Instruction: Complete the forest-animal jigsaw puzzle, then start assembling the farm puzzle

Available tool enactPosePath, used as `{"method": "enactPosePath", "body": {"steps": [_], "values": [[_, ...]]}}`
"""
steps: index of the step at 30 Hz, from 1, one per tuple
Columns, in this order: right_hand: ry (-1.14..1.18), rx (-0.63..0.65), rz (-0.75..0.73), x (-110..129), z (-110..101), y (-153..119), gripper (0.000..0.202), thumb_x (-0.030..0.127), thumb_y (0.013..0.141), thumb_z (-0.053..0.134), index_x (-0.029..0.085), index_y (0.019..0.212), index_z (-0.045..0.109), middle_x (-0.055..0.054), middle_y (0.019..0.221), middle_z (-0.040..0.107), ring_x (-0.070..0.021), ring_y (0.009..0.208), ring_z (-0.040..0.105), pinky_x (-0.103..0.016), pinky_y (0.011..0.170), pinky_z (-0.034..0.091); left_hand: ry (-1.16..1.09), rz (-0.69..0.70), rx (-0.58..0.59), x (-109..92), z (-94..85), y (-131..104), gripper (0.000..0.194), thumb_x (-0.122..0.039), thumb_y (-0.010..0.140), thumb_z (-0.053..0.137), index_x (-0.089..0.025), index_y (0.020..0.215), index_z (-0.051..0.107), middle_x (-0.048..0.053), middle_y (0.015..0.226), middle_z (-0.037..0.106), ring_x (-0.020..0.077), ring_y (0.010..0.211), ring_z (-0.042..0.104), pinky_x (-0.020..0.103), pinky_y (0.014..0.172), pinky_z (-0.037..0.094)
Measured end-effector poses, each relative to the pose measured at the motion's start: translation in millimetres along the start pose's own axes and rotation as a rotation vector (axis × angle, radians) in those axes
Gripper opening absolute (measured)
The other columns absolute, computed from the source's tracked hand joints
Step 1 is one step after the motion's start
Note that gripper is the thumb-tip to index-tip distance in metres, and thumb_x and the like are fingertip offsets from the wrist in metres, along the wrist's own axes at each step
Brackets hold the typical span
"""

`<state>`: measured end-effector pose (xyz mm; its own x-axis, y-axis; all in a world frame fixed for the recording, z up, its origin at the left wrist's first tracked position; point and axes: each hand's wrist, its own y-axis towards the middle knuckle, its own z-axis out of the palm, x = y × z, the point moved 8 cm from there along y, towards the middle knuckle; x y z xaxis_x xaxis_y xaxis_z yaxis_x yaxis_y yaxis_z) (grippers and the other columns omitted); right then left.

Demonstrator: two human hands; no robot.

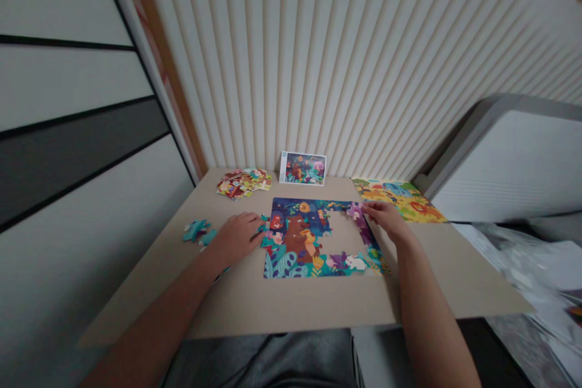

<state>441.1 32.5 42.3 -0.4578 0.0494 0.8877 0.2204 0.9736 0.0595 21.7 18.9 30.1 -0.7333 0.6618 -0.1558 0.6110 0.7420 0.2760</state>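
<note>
A partly assembled jigsaw puzzle [297,236] with a brown bear lies flat on the table, with a gap in its right half. My right hand [385,217] is at its upper right, the fingers pinched on a purple puzzle piece [354,211] over the border. My left hand [239,233] rests at the puzzle's left edge, fingers curled, with a teal puzzle piece [263,225] at the fingertips. How firmly it is gripped is partly hidden. Several loose teal pieces [198,231] lie left of this hand, some partly covered by the forearm.
A picture card [302,168] of the same scene leans on the ribbed wall behind. A heap of other puzzle pieces [244,183] lies at the back left. Back right is a yellow animal puzzle [400,199]. Clear plastic wrapping [513,260] sits beyond the table's right edge.
</note>
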Motion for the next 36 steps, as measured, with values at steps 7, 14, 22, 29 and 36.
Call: {"method": "enactPosePath", "body": {"steps": [7, 14, 22, 29, 36], "values": [[-0.117, 0.171, -0.028, -5, 19, -1, 0.041, 0.055, 0.071, 0.07, 0.014, 0.068, 0.071, -0.002, 0.057, 0.063, -0.0125, 0.051, 0.049, -0.025, 0.051, 0.039, -0.002, 0.013, 0.005, 0, 0.1, -1, 0.027, -0.038, 0.098, 0.053, -0.02, 0.111, 0.067, 0.011, 0.112, 0.066, 0.0248, 0.105, 0.062, 0.039, 0.093, 0.047], [-0.293, -0.087, -0.105, -21, -7, 14, 0.033, 0.04, 0.077, 0.065, 0.016, 0.095, 0.08, -0.009, 0.088, 0.077, -0.0229, 0.074, 0.066, -0.032, 0.065, 0.049, 0.004, 0.009, 0.007, 1, 0.0, -1, 0.026, -0.036, 0.097, 0.053, -0.02, 0.112, 0.067, 0.011, 0.112, 0.067, 0.0247, 0.104, 0.062, 0.039, 0.091, 0.048], [-0.345, 0.032, -0.158, -14, 7, 9, 0.028, 0.037, 0.077, 0.069, 0.019, 0.095, 0.082, -0.005, 0.075, 0.075, -0.0212, 0.067, 0.064, -0.029, 0.062, 0.046, 0.009, 0.021, 0.009, 2, 0.6, -1, 0.026, -0.036, 0.098, 0.052, -0.02, 0.113, 0.066, 0.011, 0.112, 0.066, 0.0248, 0.104, 0.062, 0.039, 0.092, 0.048], [-0.446, 0.209, -0.272, 1, 42, -2, 0.033, 0.033, 0.078, 0.073, 0.023, 0.108, 0.08, -0.007, 0.092, 0.074, -0.022, 0.08, 0.063, -0.031, 0.078, 0.049, -0.027, 0.025, -0.002, 5, 3.1, -1, 0.027, -0.036, 0.097, 0.053, -0.021, 0.114, 0.068, 0.011, 0.112, 0.066, 0.0253, 0.104, 0.062, 0.04, 0.094, 0.048], [-0.442, 0.238, -0.289, -2, 46, -1, 0.03, 0.031, 0.081, 0.071, 0.024, 0.108, 0.08, -0.008, 0.099, 0.072, -0.0242, 0.09, 0.063, -0.033, 0.087, 0.049, 0.002, 0.019, 0.018, 4, 3.1, -1, 0.028, -0.036, 0.098, 0.052, -0.021, 0.115, 0.067, 0.011, 0.113, 0.066, 0.0253, 0.105, 0.062, 0.04, 0.094, 0.048]]}}
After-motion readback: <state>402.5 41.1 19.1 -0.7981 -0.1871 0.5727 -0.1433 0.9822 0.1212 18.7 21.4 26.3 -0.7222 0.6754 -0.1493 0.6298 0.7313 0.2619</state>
